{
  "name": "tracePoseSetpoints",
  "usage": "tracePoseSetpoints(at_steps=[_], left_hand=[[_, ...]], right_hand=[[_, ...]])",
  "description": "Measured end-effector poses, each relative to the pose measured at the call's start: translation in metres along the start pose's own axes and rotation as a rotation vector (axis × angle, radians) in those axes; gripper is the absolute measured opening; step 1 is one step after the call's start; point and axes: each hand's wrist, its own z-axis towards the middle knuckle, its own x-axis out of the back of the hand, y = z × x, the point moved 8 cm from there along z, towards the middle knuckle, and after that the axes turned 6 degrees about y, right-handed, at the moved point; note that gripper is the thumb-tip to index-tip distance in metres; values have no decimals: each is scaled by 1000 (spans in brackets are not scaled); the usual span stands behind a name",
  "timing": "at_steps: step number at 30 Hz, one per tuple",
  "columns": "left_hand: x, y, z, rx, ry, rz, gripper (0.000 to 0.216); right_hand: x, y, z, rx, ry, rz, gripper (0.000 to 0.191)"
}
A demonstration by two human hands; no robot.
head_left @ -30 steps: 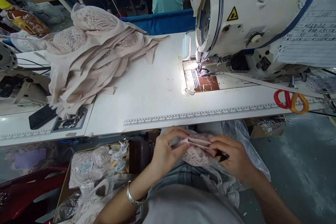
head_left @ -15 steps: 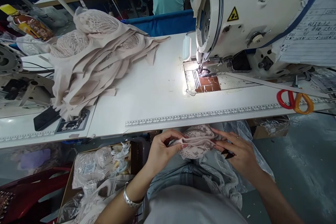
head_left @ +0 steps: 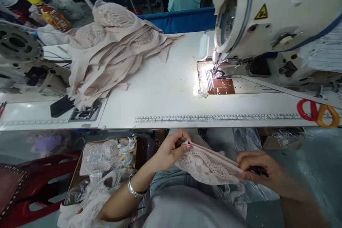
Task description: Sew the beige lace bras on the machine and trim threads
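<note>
A pale pink lace bra piece (head_left: 210, 165) is stretched between my hands over my lap, below the table's front edge. Its upper edge forms a taut, folded band sloping down to the right. My left hand (head_left: 171, 151) pinches the band's left end between thumb and fingers. The other end is gripped by my right hand (head_left: 263, 172), whose fingers are curled. Tucked in that same palm is a small dark tool (head_left: 258, 170), mostly hidden, its kind unclear.
A sewing machine (head_left: 240, 17) with its lamp lit stands on the white table (head_left: 160, 92). Red-and-yellow-handled scissors (head_left: 317, 112) lie at the front right edge. Matching bras (head_left: 112, 50) are heaped at left. Below sits a cardboard box (head_left: 77, 174) of lace pieces, beside a red chair (head_left: 48, 174).
My right hand has moved right and down, closing on the lace edge and pulling the bunched piece out straight. My left hand keeps its pinch. The view has shifted slightly.
</note>
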Motion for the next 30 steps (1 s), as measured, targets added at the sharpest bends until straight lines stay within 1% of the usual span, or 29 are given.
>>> tracePoseSetpoints(at_steps=[2, 4, 6, 8, 11, 14, 17, 19, 21, 23, 26, 30], left_hand=[[3, -2, 2, -10, 69, -68, 37], [10, -1, 2, -74, 174, -101, 34], [17, 0, -1, -158, 283, -74, 27], [23, 1, -6, -218, 361, -29, 19], [26, 0, -12, -257, 418, 3, 14], [28, 0, -14, -254, 445, -8, 12], [29, -2, -13, -225, 461, -42, 10], [30, -5, -13, -206, 470, -54, 8], [31, -8, -14, -199, 475, -55, 7], [32, -9, -14, -198, 478, -48, 6], [33, -10, -14, -190, 484, -44, 6], [30, -15, -12, -165, 476, -69, 7]], right_hand=[[14, -2, 0, -12, 124, -60, 30], [25, -5, 1, 12, 255, -144, 22], [29, -8, 3, 54, 339, -207, 17], [29, -9, 3, 82, 401, -262, 16], [30, -7, 1, 106, 507, -337, 16], [29, -6, -1, 127, 599, -379, 14], [24, -8, 0, 179, 630, -430, 14], [23, -9, 2, 186, 643, -439, 13], [25, -6, 3, 136, 676, -447, 7], [27, -3, 5, 71, 689, -474, 10], [26, -4, 12, 52, 644, -496, 10], [29, -11, 19, 60, 575, -409, 17]])
